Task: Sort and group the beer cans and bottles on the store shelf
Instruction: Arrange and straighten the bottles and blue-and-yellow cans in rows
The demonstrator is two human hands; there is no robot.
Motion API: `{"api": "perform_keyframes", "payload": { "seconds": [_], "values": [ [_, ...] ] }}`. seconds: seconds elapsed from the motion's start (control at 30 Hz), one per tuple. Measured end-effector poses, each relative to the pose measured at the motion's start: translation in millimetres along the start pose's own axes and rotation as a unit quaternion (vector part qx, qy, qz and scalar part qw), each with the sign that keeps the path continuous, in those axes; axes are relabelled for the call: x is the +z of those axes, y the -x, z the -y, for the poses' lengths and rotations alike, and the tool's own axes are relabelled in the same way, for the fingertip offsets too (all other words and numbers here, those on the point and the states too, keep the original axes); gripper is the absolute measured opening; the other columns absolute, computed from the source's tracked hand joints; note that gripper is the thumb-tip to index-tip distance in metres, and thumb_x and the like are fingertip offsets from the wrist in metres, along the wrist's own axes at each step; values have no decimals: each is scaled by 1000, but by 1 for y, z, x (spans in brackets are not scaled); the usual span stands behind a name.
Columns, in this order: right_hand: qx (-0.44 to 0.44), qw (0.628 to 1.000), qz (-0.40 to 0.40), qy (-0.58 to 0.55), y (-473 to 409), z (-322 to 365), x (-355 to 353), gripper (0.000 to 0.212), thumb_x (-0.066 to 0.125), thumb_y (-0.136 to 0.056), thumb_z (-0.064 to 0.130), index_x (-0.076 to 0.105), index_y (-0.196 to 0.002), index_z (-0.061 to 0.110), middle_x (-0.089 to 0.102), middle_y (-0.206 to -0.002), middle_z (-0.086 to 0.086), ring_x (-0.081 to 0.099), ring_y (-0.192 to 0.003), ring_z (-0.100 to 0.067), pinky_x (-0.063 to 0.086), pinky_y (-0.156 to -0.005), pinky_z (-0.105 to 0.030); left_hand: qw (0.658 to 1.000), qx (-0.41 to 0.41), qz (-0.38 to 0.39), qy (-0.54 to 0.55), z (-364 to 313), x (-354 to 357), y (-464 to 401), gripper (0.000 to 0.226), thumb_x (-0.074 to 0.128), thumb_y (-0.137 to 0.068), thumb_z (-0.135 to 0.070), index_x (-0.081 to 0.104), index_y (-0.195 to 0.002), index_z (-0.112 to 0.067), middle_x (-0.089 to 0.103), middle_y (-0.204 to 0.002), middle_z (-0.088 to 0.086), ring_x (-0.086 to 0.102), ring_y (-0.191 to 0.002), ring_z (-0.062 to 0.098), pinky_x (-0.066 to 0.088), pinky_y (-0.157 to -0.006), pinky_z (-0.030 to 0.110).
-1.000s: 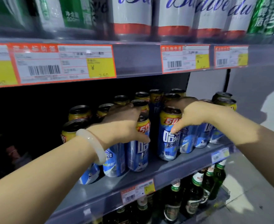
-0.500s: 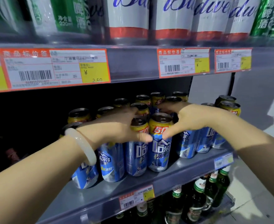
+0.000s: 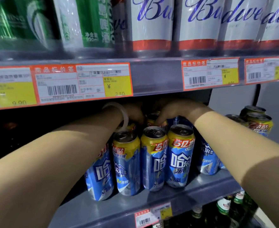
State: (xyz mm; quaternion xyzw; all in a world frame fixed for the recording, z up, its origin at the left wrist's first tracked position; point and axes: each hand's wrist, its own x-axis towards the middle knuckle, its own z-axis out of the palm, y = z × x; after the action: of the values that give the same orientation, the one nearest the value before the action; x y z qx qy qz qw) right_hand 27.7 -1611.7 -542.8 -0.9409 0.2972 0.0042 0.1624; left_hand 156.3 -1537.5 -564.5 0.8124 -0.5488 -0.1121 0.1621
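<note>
1. While both arms reach deep into the middle shelf [image 3: 176, 197], the left hand [image 3: 133, 112] and the right hand [image 3: 173, 111] sit close together above the second row of cans.
2. The right hand has its fingers curled down on the top of a rear can [image 3: 153, 118]; the fingertips are together on its rim.
3. The left hand wears a pale bracelet [image 3: 124, 115] at the wrist. Its fingers go behind the front cans into shadow, so I cannot tell if they are apart or clamped on something.
4. Four blue and yellow cans [image 3: 153, 160] stand upright in the front row, touching side by side, near the shelf edge.
5. More cans of the same kind [image 3: 259, 122] stand at the far right, apart from the group.
6. On the upper shelf stand white cans with red bands [image 3: 152, 27] and green cans [image 3: 99, 22].
7. Green bottles [image 3: 224, 208] stand on the lowest shelf, and price labels [image 3: 82, 82] are fixed on the shelf edges.
</note>
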Motion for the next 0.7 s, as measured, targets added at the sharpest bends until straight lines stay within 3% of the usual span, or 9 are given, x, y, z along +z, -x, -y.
{"api": "perform_keyframes", "payload": {
  "seconds": [0.13, 0.23, 0.4, 0.6, 0.7],
  "values": [
    [-13, 1000, -16, -8, 1, -8, 2, 49, 76, -73, 26, 61, -118, 13, 65, -113, -5, 61, -102, -24, 50, -90, -36, 1000, 12, -5, 18, 2, 3, -3, 50, 74, -72, -5, 57, -119, -8, 58, -111, 3, 56, -107, 25, 46, -88, 33],
    [-10, 999, -25, -19, 8, -15, -1, 48, 80, -69, 28, 64, -112, 13, 67, -108, -4, 63, -97, -21, 52, -89, -37, 999, 16, -21, 21, -2, 4, -2, 60, 77, -70, -8, 52, -124, -8, 56, -123, 7, 53, -112, 25, 45, -91, 33],
    [6, 999, -37, -26, 19, -27, -4, 64, 82, -67, 29, 58, -123, 11, 63, -117, -6, 60, -105, -23, 51, -93, -40, 999, 30, -21, 25, -6, 7, 5, 66, 78, -69, -11, 50, -129, -13, 52, -131, 8, 52, -115, 23, 46, -94, 34],
    [46, 996, -9, -71, 22, -29, -6, 53, 77, -75, 15, 57, -122, 5, 62, -121, -12, 60, -108, -26, 52, -88, -33, 999, 33, 2, 7, -10, 6, 16, 64, 74, -75, -14, 46, -133, -13, 48, -134, 8, 49, -119, 24, 45, -95, 33],
    [75, 993, 6, -87, 17, -26, -6, 50, 73, -78, 13, 55, -124, 3, 59, -124, -13, 57, -113, -27, 50, -94, -35, 999, 38, 24, -3, -13, -2, 20, 54, 75, -74, -14, 55, -124, -10, 58, -122, 9, 57, -105, 23, 49, -88, 33]
  ]
}}
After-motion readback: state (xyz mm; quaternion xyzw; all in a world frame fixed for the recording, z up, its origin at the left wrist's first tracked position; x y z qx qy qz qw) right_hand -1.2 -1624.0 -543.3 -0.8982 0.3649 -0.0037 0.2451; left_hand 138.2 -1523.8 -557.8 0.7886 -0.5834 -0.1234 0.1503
